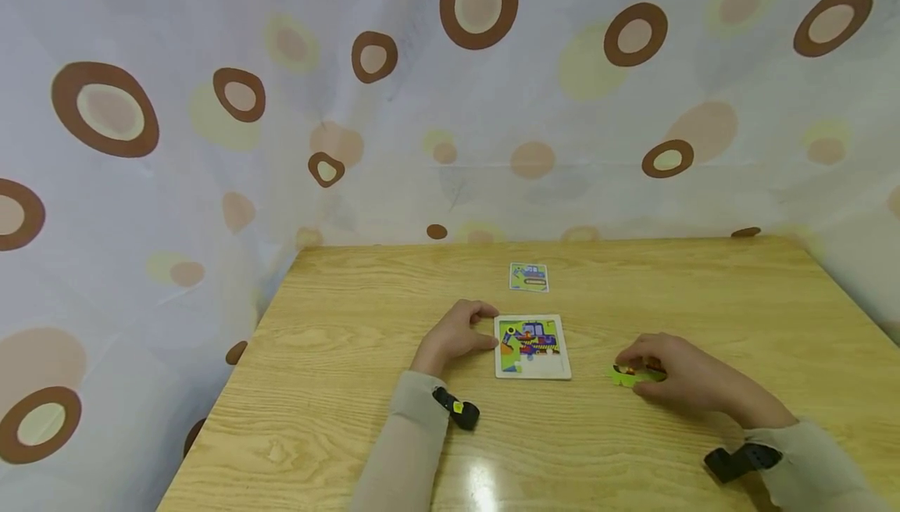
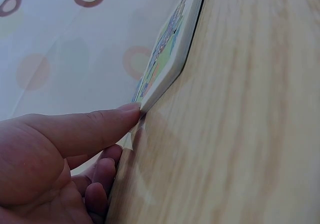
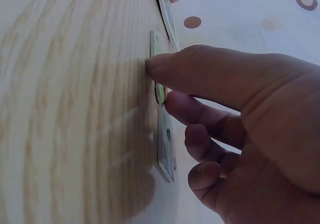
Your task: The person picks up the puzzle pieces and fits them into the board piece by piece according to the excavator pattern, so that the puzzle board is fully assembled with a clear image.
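A square puzzle board (image 1: 551, 366) with a white rim lies flat on the table, its picture of a blue and yellow digger partly filled in and white at the lower right. My left hand (image 1: 453, 334) rests at its left side. In the left wrist view the straight thumb (image 2: 107, 124) touches the board's corner. Right of the board, my right hand (image 1: 692, 375) pinches a green puzzle piece (image 1: 622, 377) low over the table. The right wrist view shows another thin piece (image 3: 164, 149) beside the fingertips, partly behind them.
Behind the board lies a small picture card (image 1: 529, 277) with a similar digger. The wooden table (image 1: 337, 340) reaches back to a white cloth (image 1: 394, 199) with brown ring patterns. Black straps (image 1: 745, 461) sit on both wrists.
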Motion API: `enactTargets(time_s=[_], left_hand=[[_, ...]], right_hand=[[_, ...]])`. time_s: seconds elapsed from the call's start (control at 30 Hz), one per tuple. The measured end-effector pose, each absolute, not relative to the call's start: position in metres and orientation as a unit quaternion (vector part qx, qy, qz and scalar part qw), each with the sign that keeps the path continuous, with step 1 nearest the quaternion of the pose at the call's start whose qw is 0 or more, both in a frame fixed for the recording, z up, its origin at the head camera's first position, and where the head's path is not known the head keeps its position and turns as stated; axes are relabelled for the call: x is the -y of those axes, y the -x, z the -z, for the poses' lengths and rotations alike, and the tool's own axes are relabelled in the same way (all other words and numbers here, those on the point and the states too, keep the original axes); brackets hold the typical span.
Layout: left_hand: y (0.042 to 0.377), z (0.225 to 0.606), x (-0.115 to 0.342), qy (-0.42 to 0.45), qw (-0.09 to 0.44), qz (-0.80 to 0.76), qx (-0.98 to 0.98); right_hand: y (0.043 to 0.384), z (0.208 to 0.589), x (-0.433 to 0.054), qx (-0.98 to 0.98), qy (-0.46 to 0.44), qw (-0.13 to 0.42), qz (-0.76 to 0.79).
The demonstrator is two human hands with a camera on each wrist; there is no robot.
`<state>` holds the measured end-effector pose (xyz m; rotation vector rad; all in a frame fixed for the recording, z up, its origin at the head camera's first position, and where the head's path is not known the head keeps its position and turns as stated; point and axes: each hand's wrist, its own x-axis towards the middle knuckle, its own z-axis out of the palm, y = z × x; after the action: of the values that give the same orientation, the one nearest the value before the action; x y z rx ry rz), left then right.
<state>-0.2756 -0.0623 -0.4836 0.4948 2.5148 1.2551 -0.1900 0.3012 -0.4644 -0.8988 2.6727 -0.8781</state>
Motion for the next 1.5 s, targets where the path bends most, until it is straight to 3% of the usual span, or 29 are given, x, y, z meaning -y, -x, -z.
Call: enactTargets(time_s=[1.5], left_hand=[[0.275, 0.482, 0.062, -0.167, 0.145, -0.438, -0.871]], right_hand=[[0.205, 0.461, -0.243, -0.891, 0.335, 0.027, 0.305]])
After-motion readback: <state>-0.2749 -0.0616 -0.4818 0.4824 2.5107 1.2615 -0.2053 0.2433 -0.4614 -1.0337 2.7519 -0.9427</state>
